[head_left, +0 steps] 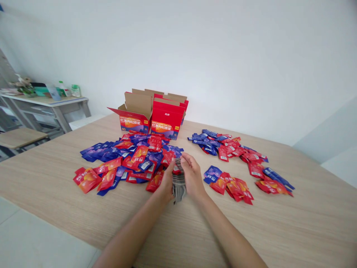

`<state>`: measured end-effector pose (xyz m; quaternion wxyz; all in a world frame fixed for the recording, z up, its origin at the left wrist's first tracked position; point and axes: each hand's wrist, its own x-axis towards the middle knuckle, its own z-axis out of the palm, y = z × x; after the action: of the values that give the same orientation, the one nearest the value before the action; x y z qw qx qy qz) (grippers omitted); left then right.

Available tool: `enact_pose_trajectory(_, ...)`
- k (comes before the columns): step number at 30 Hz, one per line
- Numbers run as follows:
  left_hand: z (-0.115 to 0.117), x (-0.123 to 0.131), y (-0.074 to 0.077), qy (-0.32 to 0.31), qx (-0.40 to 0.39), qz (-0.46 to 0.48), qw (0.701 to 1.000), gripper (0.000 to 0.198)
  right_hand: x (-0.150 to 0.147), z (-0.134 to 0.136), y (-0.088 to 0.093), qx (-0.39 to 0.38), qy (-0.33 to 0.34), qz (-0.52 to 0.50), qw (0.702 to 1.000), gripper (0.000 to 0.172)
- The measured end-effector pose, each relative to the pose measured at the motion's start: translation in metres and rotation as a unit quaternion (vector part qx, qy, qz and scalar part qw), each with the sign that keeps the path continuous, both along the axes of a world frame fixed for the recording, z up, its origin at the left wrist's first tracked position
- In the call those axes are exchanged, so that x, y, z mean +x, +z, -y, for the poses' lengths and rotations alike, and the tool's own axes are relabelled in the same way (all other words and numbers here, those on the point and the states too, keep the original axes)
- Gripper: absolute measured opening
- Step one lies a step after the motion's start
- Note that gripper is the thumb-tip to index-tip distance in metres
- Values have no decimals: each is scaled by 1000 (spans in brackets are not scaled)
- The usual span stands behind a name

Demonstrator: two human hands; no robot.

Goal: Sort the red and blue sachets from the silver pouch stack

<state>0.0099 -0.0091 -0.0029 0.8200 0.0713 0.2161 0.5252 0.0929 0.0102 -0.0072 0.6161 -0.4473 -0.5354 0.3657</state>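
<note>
My left hand [166,183] and right hand [192,175] press a grey-striped bundle [179,181], probably stacked sachets, between their fingers, near centre; work looks unfinished, loose printed sachets [138,155] lying left and right.

Shows tall red printed cardboard box [166,121], smooth with slight sheen, raw matt brown at top edge. In front and right of box: glossy, crinkled red and blue flat plastic-looking sachets [138,158]. Under box: pale wood-grain tabletop [279,227], smooth, satin. Behind box: smooth matt white wall [223,56].
</note>
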Motion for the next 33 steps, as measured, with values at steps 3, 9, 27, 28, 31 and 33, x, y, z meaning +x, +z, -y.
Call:
enact_pose_trajectory(3,-10,-22,12,46,-12,-27,999,57,-1,8,5,47,18,162,985,31)
enact_pose_trajectory(9,-27,-50,14,121,-32,-62,990,84,-14,29,16,109,164,348,916,46)
enact_pose_trajectory(27,-8,-38,6,-5,59,59,997,56,160,-39,-12,-312,-128,633,697,82)
enact_pose_trajectory(28,-8,-38,6,0,62,52,997,54,161,-40,-13,-313,-128,636,693,80)
enact_pose_trajectory(31,-8,-37,9,2,49,20,999,48,163,-41,-11,-307,-156,640,687,78)
enact_pose_trajectory(33,-7,-34,11,3,37,1,999,48,163,-41,-5,-296,-186,635,689,74)
